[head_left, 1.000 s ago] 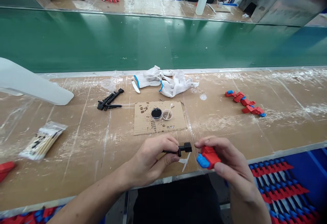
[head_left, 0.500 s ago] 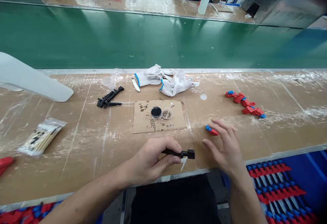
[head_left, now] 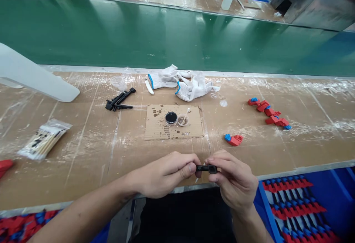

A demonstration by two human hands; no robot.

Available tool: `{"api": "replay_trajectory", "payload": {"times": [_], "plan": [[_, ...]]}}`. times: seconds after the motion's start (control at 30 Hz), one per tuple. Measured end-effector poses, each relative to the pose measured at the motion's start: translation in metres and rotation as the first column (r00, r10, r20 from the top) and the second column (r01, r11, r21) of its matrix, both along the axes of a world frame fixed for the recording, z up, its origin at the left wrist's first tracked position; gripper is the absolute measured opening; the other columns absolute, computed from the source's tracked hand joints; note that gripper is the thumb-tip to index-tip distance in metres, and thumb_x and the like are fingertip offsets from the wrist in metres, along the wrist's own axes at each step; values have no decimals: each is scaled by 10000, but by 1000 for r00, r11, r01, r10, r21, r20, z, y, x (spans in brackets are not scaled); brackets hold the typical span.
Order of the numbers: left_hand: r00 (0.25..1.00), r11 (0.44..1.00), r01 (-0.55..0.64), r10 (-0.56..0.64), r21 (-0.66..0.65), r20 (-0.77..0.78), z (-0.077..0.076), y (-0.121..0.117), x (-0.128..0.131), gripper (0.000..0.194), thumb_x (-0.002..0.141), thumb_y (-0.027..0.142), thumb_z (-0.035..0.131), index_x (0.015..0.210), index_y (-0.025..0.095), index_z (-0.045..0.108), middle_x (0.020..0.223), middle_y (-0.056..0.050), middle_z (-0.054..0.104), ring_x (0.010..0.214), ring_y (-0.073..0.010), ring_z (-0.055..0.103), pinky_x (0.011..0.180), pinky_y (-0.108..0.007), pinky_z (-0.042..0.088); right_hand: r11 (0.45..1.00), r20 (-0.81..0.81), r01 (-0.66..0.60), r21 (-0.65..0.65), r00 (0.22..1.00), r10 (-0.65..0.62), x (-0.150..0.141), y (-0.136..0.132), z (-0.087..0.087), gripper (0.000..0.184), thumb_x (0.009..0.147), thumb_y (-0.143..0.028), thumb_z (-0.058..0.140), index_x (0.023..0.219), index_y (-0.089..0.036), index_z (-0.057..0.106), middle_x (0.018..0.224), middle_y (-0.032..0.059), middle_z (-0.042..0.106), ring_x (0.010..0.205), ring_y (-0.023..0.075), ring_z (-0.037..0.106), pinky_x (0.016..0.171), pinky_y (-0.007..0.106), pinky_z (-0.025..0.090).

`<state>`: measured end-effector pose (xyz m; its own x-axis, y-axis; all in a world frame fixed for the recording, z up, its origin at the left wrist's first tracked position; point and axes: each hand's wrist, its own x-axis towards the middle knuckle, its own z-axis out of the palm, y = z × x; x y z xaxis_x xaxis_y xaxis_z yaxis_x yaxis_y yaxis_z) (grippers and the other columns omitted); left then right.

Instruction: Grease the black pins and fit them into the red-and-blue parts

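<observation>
Near the bench's front edge, my left hand (head_left: 169,173) pinches a short black plastic rod (head_left: 206,168) with a square hollow head. The fingertips of my right hand (head_left: 235,180) close on the head end of the same rod. Part of the rod is hidden in my left fingers. Just beyond my right hand lies a red piece with a blue end (head_left: 235,140). Cardboard (head_left: 155,130) lies ahead of my hands, bearing a small cup of black liquid (head_left: 171,117) and a clear cup (head_left: 183,120) with a cotton swab in it.
More black rods (head_left: 119,101) are piled at left, near a bag of cotton swabs (head_left: 46,139). White gloves (head_left: 191,88) lie behind the cardboard. Several red-and-blue pieces (head_left: 270,113) form a row at right. A blue crate (head_left: 264,202) of assembled parts stands lower right; a green belt (head_left: 177,40) runs behind.
My right hand has moved left from beside the red-and-blue piece and closed on the black rod's head. That piece now lies turned on the bench. The view has tilted down slightly.
</observation>
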<state>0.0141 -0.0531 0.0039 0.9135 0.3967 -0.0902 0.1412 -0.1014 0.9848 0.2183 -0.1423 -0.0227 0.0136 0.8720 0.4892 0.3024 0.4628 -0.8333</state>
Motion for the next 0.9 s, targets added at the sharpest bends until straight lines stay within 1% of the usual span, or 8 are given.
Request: {"api": "replay_trajectory", "payload": {"times": [0.1,0.2,0.33,0.47,0.67,0.77,0.83,0.9], "plan": [[997,998,64,-64,-22,-35,-1,3,-2,378,1094,415,294,921,182,535,750,17,494,675,-130,452,671,-263,384,1000,117,-16,5,993,16,2,-4,6,315,883,-139,742,1188,-205,701,921,49,716,782,157,654,653,285,548],[992,994,105,-107,-30,-73,-1,3,-3,376,1094,427,269,876,197,472,718,27,442,656,-134,423,653,-271,359,999,245,-37,-11,969,38,3,-7,16,293,874,-98,738,1155,-167,694,879,46,706,747,143,643,636,272,541],[989,992,121,-118,24,-91,-3,0,-3,398,1092,451,238,851,203,436,762,13,476,695,-146,440,698,-286,370,997,351,-60,-43,933,72,4,-7,29,259,874,-55,719,1119,-131,685,864,47,703,738,124,636,634,247,539],[983,988,145,-137,60,-120,-5,-1,-3,411,1090,462,210,859,205,432,780,13,488,701,-150,449,711,-295,369,995,410,-66,-76,908,91,3,-6,32,227,887,-36,692,1100,-114,682,857,52,709,727,116,629,631,242,535],[980,985,151,-139,79,-139,-8,-1,-5,391,1092,429,237,848,202,442,775,16,514,698,-147,469,715,-289,380,993,474,-106,-52,873,118,-1,-6,35,241,897,-31,669,1128,-99,672,862,70,722,705,128,612,595,255,529],[983,986,153,-145,65,-110,-5,-2,-7,381,1090,421,259,848,200,452,773,13,511,693,-147,461,710,-289,382,991,509,-132,-27,852,127,1,-5,39,284,890,-40,677,1168,-97,661,860,80,734,687,145,616,580,279,527],[985,987,160,-159,13,-61,-2,-2,-7,372,1090,416,265,848,200,449,773,12,509,700,-145,461,712,-283,389,986,476,-163,-43,864,164,4,-2,40,288,893,-78,693,1177,-118,664,874,79,741,696,153,633,584,284,536],[987,984,162,-162,-71,7,2,-2,-6,361,1089,413,269,865,200,455,778,11,511,721,-142,474,726,-269,408,979,361,-200,-47,910,203,8,2,39,267,912,-147,702,1178,-157,681,882,67,742,724,160,656,604,290,555]]}}
